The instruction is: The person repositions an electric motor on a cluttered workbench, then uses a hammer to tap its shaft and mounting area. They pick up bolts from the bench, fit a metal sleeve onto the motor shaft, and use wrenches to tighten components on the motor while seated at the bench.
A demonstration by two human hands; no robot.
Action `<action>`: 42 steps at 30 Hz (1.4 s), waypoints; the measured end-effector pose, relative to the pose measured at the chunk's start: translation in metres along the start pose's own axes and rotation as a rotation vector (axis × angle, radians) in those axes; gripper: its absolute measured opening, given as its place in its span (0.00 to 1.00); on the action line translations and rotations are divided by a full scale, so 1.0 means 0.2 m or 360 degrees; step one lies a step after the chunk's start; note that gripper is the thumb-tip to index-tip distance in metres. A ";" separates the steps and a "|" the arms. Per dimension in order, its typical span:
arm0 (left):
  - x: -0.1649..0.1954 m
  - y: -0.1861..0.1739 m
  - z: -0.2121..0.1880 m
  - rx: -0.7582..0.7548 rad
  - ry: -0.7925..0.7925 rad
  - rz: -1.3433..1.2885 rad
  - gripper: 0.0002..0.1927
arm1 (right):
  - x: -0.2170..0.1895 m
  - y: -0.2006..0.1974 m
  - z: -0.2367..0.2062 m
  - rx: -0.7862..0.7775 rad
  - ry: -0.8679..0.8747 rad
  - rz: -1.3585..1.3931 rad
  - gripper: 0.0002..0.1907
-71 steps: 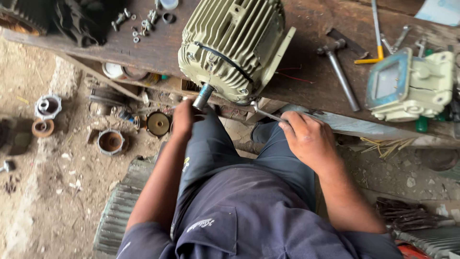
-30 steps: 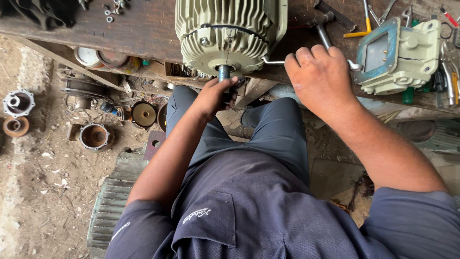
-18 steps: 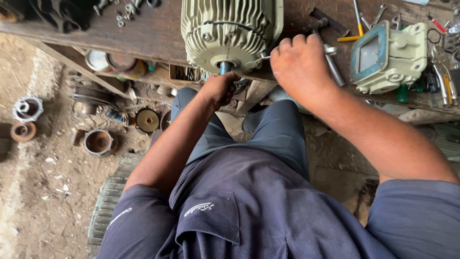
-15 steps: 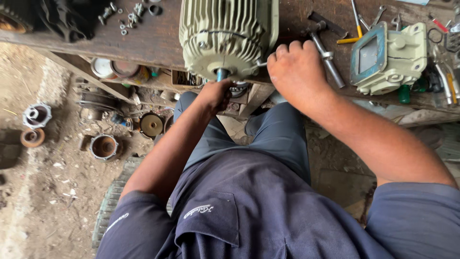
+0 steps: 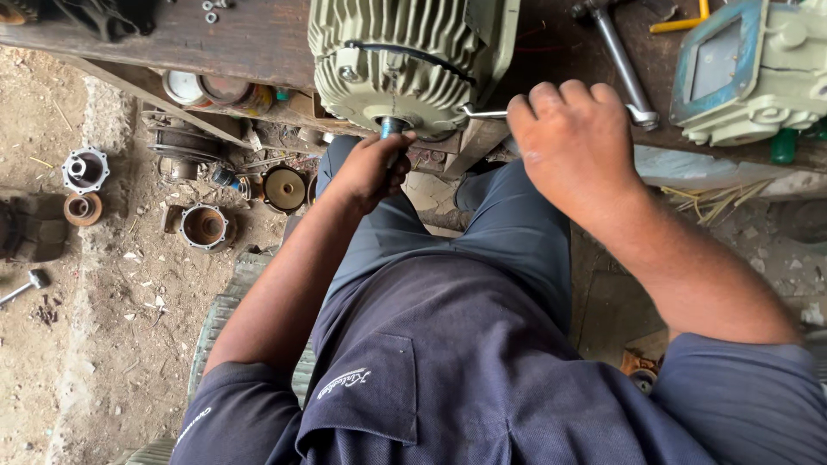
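Observation:
A pale green ribbed electric motor point(image 5: 405, 60) lies on a dark wooden bench point(image 5: 215, 39), its end face toward me. My left hand point(image 5: 372, 168) is wrapped around the short steel shaft point(image 5: 392, 127) that sticks out of the motor's end. My right hand point(image 5: 573, 138) is closed on a thin metal wrench point(image 5: 482, 112) whose tip reaches the motor's end cover at the right. Most of the wrench is hidden in my fist.
A hammer point(image 5: 622, 65) and a pale green housing with a blue-edged cover point(image 5: 745, 69) lie on the bench at right. Loose bolts point(image 5: 209, 10) sit at the back. Round metal parts point(image 5: 205, 226) and a flange point(image 5: 84, 170) lie on the dirt floor at left.
My right hand has come up from my knee to the motor's end cover with the wrench. My left hand has stayed on the shaft. The view has shifted slightly.

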State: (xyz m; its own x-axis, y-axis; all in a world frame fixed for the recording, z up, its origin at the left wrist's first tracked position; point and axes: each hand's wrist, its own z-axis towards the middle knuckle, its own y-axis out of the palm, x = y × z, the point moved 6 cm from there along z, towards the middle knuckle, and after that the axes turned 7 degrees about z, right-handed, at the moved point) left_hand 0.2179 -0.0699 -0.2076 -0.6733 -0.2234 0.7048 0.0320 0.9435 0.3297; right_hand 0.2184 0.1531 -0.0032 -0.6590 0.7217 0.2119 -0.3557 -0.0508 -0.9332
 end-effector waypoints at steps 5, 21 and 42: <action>0.02 0.01 -0.04 -0.0010 0.0083 -0.0100 0.16 | 0.04 0.34 -0.14 0.0051 0.0745 0.0754 0.06; -0.15 -0.19 -0.19 0.0111 0.0257 0.0056 0.22 | -0.22 0.51 -0.19 0.0575 0.0520 0.1502 0.09; -0.01 0.33 -0.35 -0.0144 0.0896 0.1096 0.22 | -0.23 -0.07 0.29 -0.0763 -0.0458 -0.0755 0.07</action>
State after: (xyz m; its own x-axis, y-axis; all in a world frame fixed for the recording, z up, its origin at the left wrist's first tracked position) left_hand 0.2721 -0.0242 -0.1432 -0.0215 0.2759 0.9609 0.3697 0.8952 -0.2488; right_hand 0.2158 0.0813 0.0172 -0.6775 0.3775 0.6312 -0.3606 0.5774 -0.7325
